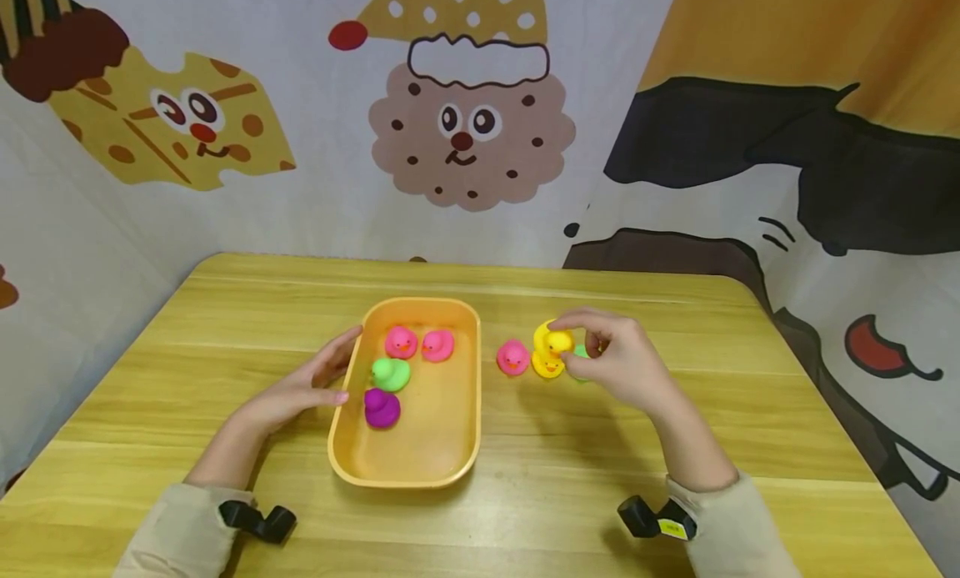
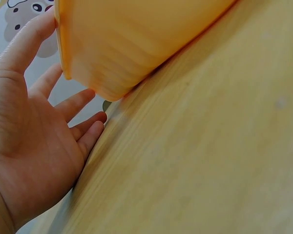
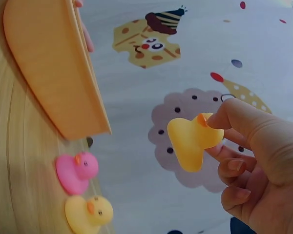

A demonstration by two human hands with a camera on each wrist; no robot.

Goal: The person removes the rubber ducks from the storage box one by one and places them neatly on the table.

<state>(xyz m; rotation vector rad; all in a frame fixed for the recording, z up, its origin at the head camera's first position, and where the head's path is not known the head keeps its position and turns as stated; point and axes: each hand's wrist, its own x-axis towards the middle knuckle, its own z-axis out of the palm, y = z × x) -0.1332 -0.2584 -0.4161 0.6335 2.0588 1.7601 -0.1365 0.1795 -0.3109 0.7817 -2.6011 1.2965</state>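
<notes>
My right hand point(image 1: 621, 354) pinches a yellow rubber duck point(image 3: 188, 144) between thumb and fingertips, raised above the table. Below it, a second yellow duck point(image 3: 83, 214) sits on the table beside a pink duck point(image 1: 513, 358). A green duck point(image 1: 582, 363) is partly hidden behind the right hand. With fingers fairly straight, my left hand point(image 1: 296, 388) touches the left side of an orange tray point(image 1: 438, 444). Inside the tray are two pink ducks point(image 1: 401, 342), a green duck point(image 1: 392, 374) and a purple duck point(image 1: 382, 409), mostly toward its back and left.
The wooden table point(image 1: 555, 503) carries the tray near its middle, with the loose ducks to the tray's right. A cartoon-printed cloth point(image 1: 315, 211) hangs behind the table. Black devices point(image 1: 258, 521) are strapped at both sleeves.
</notes>
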